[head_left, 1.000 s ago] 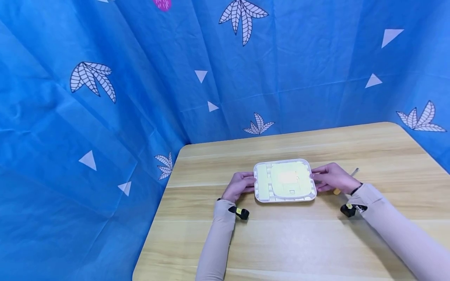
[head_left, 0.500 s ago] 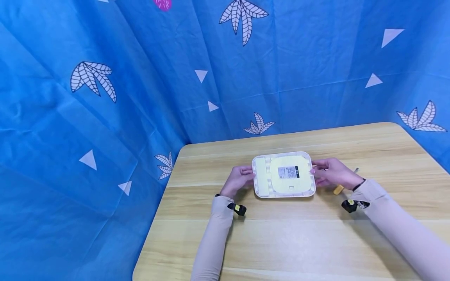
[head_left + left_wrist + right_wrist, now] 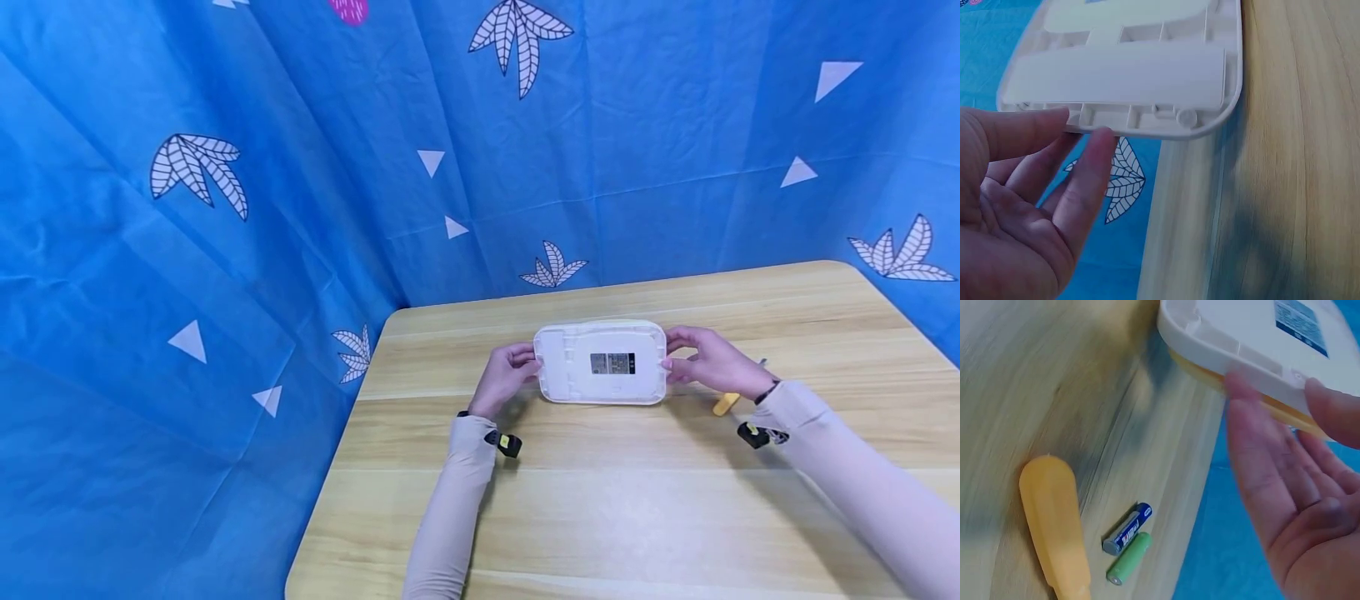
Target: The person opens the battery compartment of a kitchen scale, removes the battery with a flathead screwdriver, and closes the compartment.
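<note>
A white plastic device (image 3: 570,371) with rounded corners is raised over the table, its ribbed back facing the person. A dark printed label (image 3: 612,364) sits on that back; in the right wrist view, a yellowish layer (image 3: 1204,374) shows along the device's other side. My left hand (image 3: 501,379) pinches the left short edge, with thumb on the rim and fingers beneath. At the opposite edge, my right hand (image 3: 708,364) grips likewise, its thumb (image 3: 1332,412) on the back side. The left wrist view shows a long smooth panel (image 3: 1116,78) near the left hand's edge.
An orange-handled screwdriver (image 3: 726,404) lies on the wooden table (image 3: 615,517) beside the right hand. Near it in the right wrist view are a blue battery (image 3: 1127,529) and a green battery (image 3: 1129,559). A blue patterned curtain (image 3: 637,183) hangs behind the table.
Both hands have lifted the device away from the person, and it has tilted, so its back looks narrower. The glare has gone and the label now shows dark.
</note>
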`<state>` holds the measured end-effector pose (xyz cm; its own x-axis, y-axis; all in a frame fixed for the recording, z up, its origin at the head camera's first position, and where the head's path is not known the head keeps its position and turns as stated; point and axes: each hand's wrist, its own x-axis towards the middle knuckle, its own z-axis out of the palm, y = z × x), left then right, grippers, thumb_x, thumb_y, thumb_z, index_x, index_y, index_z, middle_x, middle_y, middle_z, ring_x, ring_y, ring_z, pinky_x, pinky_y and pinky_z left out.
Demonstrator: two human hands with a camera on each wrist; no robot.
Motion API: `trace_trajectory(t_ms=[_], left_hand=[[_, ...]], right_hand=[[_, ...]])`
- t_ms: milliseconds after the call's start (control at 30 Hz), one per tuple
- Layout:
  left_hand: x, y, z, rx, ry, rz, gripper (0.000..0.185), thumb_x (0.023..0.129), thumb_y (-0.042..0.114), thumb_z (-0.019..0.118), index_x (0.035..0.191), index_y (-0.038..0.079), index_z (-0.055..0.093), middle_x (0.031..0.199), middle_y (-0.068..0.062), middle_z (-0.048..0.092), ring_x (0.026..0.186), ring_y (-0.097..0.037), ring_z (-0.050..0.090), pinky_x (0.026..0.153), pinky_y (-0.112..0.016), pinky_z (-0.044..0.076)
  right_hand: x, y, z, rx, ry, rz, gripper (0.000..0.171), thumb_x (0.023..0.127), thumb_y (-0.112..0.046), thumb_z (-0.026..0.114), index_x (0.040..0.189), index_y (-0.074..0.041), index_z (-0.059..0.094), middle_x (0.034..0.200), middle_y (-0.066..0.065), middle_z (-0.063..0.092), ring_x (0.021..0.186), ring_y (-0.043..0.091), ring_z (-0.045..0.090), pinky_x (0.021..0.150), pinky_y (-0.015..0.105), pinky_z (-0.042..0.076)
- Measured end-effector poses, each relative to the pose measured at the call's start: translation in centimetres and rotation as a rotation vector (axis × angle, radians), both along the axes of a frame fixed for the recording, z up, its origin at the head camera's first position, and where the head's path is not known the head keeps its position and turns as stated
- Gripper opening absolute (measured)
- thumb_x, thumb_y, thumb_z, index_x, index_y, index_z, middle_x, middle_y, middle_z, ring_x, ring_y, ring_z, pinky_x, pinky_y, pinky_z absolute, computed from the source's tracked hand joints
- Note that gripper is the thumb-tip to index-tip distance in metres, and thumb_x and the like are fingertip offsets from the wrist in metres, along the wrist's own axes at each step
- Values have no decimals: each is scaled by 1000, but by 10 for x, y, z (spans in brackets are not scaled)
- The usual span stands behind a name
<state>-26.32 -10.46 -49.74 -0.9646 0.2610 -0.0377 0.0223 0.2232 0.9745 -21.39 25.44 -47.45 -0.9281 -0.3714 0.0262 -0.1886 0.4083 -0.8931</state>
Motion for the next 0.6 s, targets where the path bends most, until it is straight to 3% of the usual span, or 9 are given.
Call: trace_trajectory(t_ms=[167, 433, 600], left_hand=[[0, -3, 1, 24, 29, -19, 31, 95, -1, 69, 127, -1, 71, 120, -23, 75, 100, -19, 75, 89, -36, 67], [2, -5, 0, 41, 60, -49, 35, 94, -3, 70, 129, -1, 70, 123, -26, 73, 106, -29, 75, 91, -37, 66], [2, -7, 0, 63, 64, -69, 35, 94, -3, 70, 128, -2, 70, 122, -26, 73, 105, -24, 75, 92, -36, 66]], right_hand=[[1, -2, 1, -45, 19, 0, 46, 99, 5, 61, 140, 17, 43, 131, 39, 54, 86, 29, 76, 79, 39, 68], [1, -4, -5, -69, 60, -21, 45, 99, 9, 57, 141, 17, 41, 129, 40, 57, 89, 29, 76, 81, 39, 68], [1, -4, -8, -61, 64, -31, 44, 100, 9, 56, 141, 16, 42, 128, 39, 57, 89, 30, 76, 82, 43, 67]])
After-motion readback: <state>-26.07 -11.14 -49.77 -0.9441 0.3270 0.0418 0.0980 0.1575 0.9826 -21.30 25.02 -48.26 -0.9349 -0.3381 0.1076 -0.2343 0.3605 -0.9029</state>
